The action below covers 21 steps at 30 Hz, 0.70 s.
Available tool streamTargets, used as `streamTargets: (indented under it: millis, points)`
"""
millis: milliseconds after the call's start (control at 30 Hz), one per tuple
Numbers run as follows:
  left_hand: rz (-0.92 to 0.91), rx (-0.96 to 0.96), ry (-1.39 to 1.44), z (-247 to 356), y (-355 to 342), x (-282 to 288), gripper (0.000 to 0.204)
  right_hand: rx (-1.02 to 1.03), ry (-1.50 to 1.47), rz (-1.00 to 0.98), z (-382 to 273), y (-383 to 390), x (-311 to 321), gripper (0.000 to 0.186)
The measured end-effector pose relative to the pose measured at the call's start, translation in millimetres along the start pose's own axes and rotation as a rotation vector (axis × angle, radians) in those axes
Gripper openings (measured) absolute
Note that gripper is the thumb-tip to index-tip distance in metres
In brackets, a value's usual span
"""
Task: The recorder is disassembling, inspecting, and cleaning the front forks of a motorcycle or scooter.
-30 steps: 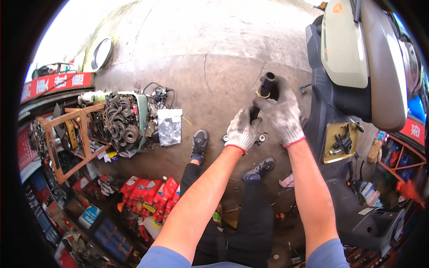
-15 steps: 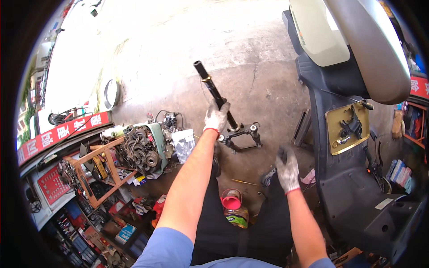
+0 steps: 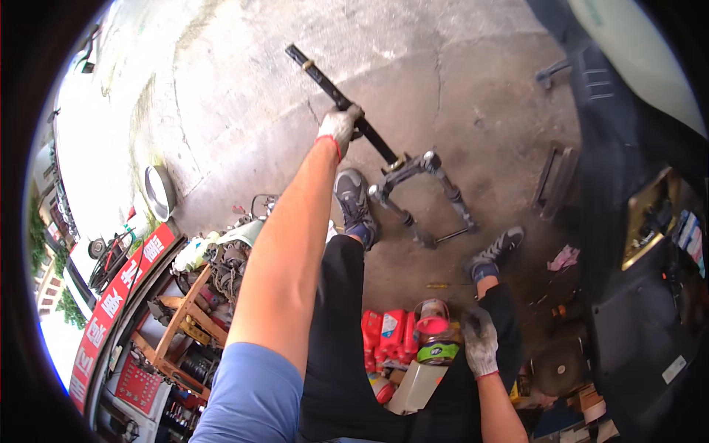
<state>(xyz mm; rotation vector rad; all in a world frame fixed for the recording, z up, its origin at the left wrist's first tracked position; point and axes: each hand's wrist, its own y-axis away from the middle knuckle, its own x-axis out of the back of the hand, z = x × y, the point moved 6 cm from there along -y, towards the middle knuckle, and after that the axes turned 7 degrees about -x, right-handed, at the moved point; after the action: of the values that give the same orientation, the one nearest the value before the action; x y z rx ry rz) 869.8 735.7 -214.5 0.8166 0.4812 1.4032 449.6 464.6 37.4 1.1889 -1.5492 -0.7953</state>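
Note:
My left hand (image 3: 340, 127), in a grey-white work glove with a red cuff, is wrapped round the black stem tube of a scooter front fork (image 3: 377, 144). The stem tilts up and away to the left, with a brass-coloured ring near its top. Below it, two grey fork legs spread down to the right, joined at their ends by a thin axle rod. My right hand (image 3: 480, 343), gloved the same way, is low beside my right thigh, apart from the fork. Its fingers look loosely extended and dark at the tips, with nothing visible in them.
A red tub (image 3: 432, 317) stands between my legs beside several red bottles (image 3: 391, 332). A thin screwdriver-like tool (image 3: 443, 286) lies on the floor. On the right is a scooter body (image 3: 635, 317) bearing a gold tray (image 3: 642, 255). Greasy engine parts and an orange frame (image 3: 181, 310) crowd the left.
My left hand has lifted and tilted the fork, its legs swinging out to the right. My right hand has dropped back toward my thigh. The view has turned, showing both shoes.

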Motion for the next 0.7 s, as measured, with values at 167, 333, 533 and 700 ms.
streamTargets:
  millis: [167, 333, 533, 700]
  points:
    - [0.057, 0.06, 0.021, -46.3, -69.8, 20.1, 0.022, 0.134, 0.051, -0.115, -37.1, -40.5, -60.0, 0.026]
    - [0.119, 0.121, -0.062, -75.3, -104.0, 17.5, 0.019, -0.08, -0.097, -0.195, -30.7, -60.1, -74.0, 0.026]
    - [0.213, 0.132, -0.468, -80.4, -118.0, 21.5, 0.024, -0.095, -0.105, -0.245, -61.7, -66.0, -67.1, 0.026]
    - [0.125, 0.101, -0.346, -84.3, -111.9, 19.2, 0.026, -0.187, -0.215, -0.284, -58.2, -68.0, -65.3, 0.026]
